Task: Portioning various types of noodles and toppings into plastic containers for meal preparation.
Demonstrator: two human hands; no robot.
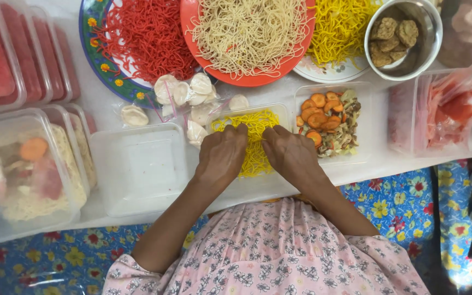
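Note:
Both my hands rest in a clear plastic container filled with yellow noodles. My left hand presses on the noodles at the container's left side, fingers bent down. My right hand presses on them at the right side, fingers curled into the noodles. A strip of yellow noodles shows between the two hands. Whether either hand grips noodles is hidden by the knuckles.
An empty clear container lies to the left, a container of carrot slices and vegetables to the right. Plates of red, pale and yellow noodles, a metal bowl, small white dumpling bags and lidded boxes surround them.

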